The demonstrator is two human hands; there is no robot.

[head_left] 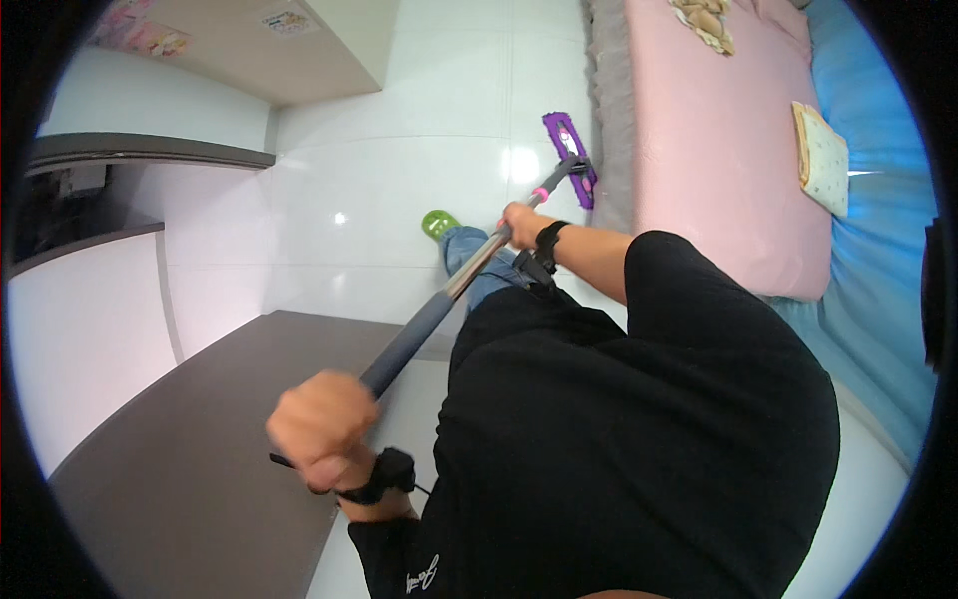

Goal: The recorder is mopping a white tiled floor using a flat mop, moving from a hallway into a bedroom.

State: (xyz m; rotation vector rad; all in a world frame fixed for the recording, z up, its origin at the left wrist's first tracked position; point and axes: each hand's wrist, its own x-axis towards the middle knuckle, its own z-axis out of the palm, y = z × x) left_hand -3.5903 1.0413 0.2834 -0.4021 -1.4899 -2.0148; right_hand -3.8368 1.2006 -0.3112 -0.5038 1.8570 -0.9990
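While the 2 grips, left hand [324,424] and right hand [520,226], are wrapped around the mop handle [407,345], the purple mop head [582,188] lies on the floor [399,190] just beside the grey bed skirt [613,130]. Caution: rightward pushing could snag the bed skirt; a sharp leftward swing could strike the green shoe [437,223]. Moving room lies left, toward the beige cabinet [334,55].

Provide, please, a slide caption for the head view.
Left hand and right hand grip a flat mop, its purple head on white floor tiles beside a pink bed.
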